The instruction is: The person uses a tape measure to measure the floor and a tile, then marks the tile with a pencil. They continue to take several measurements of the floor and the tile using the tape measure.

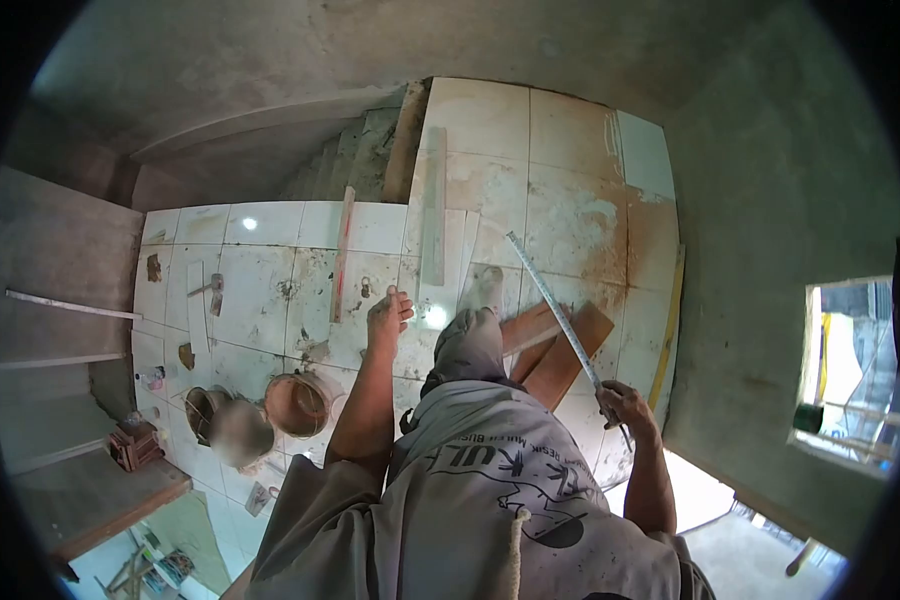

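My right hand (pixel 624 404), at 4 o'clock in my view, is closed around a long strip (pixel 561 318), which points from my grip toward 11 o'clock, crossing over brown boards (pixel 553 372). My left hand (pixel 390 312), at 9 o'clock, hangs free, fingers loosely bent, above the tiled floor (pixel 568 190).

Across my grey shirt (pixel 470 520), at the lower middle of the frame, I read "KUL" in large dark letters and "MULEH" in a smaller line; other letters distort in folds.

Two hands (pixel 389 314), one held strip (pixel 556 308), one hammer (pixel 216 291), one window (pixel 852 365)
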The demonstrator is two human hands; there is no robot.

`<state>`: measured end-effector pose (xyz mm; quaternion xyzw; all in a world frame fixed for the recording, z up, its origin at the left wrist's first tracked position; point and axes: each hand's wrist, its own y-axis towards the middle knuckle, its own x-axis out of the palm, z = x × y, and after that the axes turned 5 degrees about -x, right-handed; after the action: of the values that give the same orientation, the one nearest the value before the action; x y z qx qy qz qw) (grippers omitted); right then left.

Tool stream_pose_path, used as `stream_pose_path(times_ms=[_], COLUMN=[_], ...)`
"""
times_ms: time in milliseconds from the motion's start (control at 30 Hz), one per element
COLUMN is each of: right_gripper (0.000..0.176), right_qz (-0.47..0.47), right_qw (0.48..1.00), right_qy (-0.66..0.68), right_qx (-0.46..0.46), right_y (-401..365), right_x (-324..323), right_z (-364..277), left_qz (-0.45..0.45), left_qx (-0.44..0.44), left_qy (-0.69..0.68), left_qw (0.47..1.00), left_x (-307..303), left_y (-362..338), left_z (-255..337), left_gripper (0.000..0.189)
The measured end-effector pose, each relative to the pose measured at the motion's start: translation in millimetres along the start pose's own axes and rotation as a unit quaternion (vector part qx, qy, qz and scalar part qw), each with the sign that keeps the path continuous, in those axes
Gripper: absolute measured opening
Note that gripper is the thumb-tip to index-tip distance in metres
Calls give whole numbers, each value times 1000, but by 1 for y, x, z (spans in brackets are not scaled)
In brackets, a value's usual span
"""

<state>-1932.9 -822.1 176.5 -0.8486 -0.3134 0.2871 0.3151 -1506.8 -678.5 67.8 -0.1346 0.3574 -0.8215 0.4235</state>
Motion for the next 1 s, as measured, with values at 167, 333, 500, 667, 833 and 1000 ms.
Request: stream_pose_path(times_ms=[167,333,500,667,833,1000], right_gripper=[33,31,38,45,48,47], right_qz=[-20,-64,-99,-113,-161,-202], right_qw=[999,996,988,984,976,961], right_qy=[16,-46,-107,-131,-140,-184], right_qx=[32,35,-43,-42,-52,-46], right_y=[73,135,181,200,236,273], right_x=[-32,-54,-76,-87,-99,-133], right_z=[-45,-137,-207,-242,-260,-294], left_qz=[-21,-83,-171,-179,-87,-39], left_qx=[-72,-3,5,88,342,110], left_qy=[26,38,121,143,166,-32], left_qw=[997,996,978,969,921,993], left_x=[52,124,185,198,188,174], left_y=[72,99,128,153,165,149], left_z=[24,88,153,198,180,206], left_gripper=[52,61,55,39,36,38])
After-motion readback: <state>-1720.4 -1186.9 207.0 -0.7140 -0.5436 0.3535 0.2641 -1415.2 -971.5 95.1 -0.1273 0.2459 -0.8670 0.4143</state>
